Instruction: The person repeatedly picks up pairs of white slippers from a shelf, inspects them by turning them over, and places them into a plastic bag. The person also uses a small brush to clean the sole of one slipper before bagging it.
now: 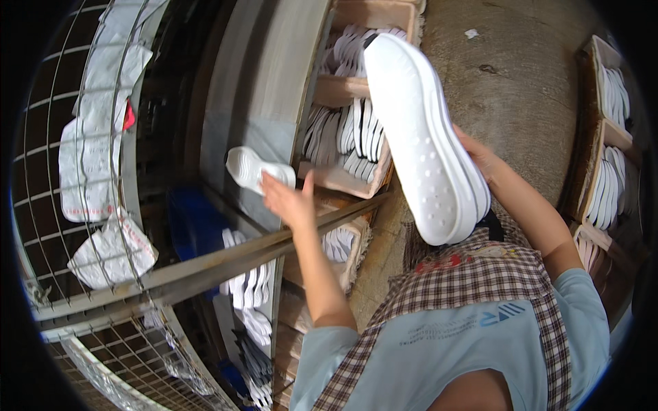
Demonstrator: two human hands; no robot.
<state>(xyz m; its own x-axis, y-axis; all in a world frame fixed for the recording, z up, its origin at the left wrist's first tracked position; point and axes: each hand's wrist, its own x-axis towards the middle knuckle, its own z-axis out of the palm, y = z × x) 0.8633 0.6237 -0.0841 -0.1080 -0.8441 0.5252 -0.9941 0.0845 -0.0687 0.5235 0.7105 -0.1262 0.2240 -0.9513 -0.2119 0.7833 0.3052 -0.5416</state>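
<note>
A stack of white shoe soles (425, 137) stands out large in front of me, its lowest end dotted with small round dimples. My right hand (478, 159) grips the soles from their right side; some of its fingers are hidden behind them. To the left, a single white sole (248, 166) rests on a grey work surface (269, 133). My left hand (291, 202) reaches to the near end of that sole, fingers stretched out over it and thumb raised apart. It is open, with its fingertips seeming to touch the sole.
A bin (363, 183) of upright soles stands beside the work surface, with more bins beyond. Further bins (588, 164) line the right. A metal bar (226, 264) crosses below my left hand. Wire mesh (51, 154) with plastic bags fills the left. More soles (250, 284) lie below the bar.
</note>
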